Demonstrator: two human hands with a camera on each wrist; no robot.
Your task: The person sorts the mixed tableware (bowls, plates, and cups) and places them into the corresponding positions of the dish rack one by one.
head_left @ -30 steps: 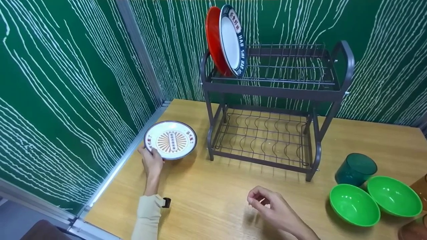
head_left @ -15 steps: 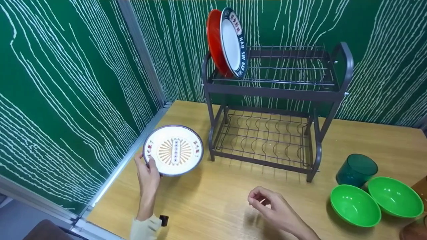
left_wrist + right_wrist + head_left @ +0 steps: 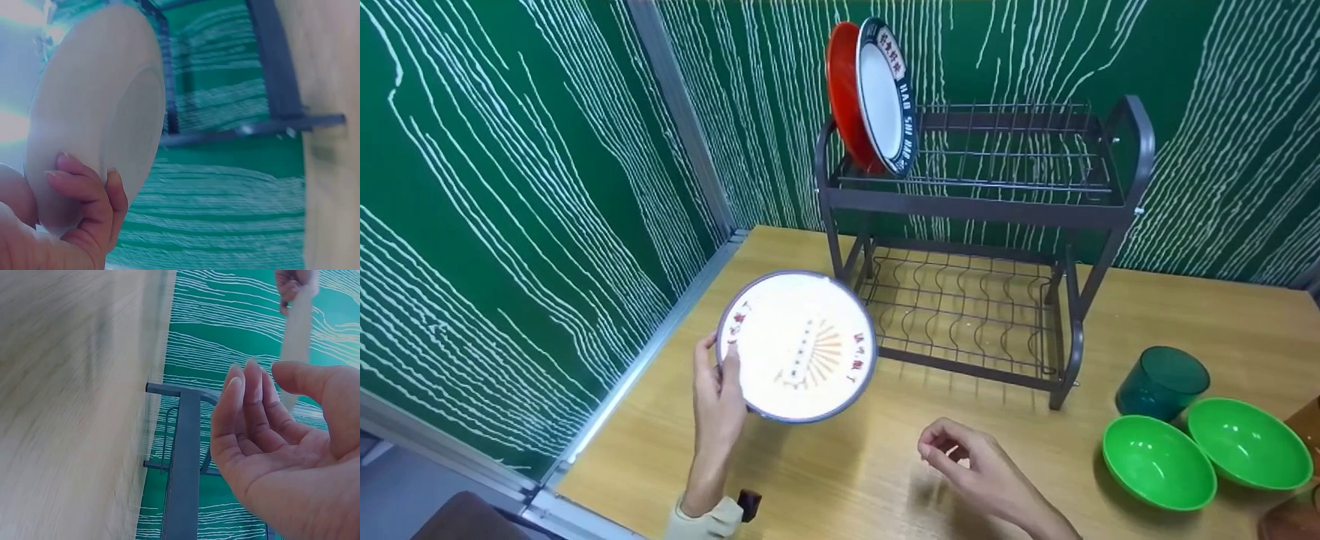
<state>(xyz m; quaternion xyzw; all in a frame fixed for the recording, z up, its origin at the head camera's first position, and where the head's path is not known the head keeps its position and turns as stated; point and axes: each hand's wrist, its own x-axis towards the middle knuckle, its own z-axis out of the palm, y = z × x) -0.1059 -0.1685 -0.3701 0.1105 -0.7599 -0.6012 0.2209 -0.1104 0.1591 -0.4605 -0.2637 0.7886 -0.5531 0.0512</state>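
Observation:
My left hand pinches a white plate by its left edge, thumb on the printed face. Its blue rim, red lettering and orange rays show in the head view, partly washed out by glare. In the left wrist view the curled fingers press on the plate's plain underside. The plate is tilted above the table, in front of the rack's left side. My right hand hovers over the table front with loosely curled fingers and nothing in it; the right wrist view shows the bare palm.
A dark two-tier dish rack stands at the back. On its top tier a red plate and a blue-rimmed plate stand upright at the left. To the right are a teal cup, two green bowls and brown pieces at the frame edge.
My left hand has carried the plate from the table's left side rightward and nearer to me, tilting its face. The right hand has stayed in place.

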